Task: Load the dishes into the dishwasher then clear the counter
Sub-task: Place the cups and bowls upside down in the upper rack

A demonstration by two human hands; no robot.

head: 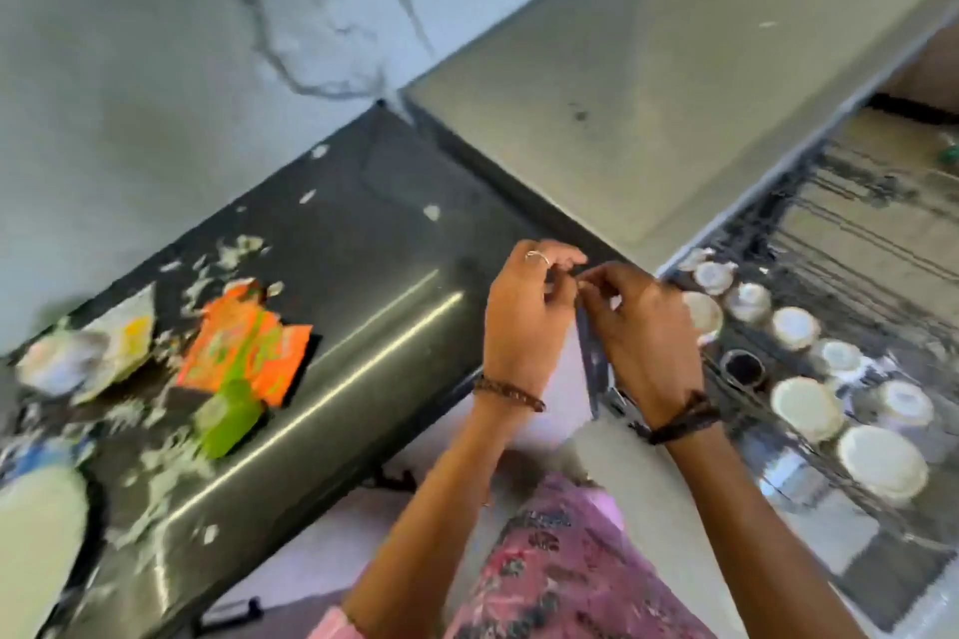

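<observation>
Two hands, left hand (pixel 524 322) and right hand (pixel 643 337), pinch something tiny (too blurred to name) beside nine upturned cups (pixel 807 407).

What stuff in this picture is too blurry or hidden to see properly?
1. Head view: whatever the left hand and right hand pinch together is tiny and covered by fingertips.
2. White container: cut off by the left edge, blurred.
3. Orange packet: print smeared by motion.
4. Dishwasher rack: back part blurred, right side cut off.
</observation>
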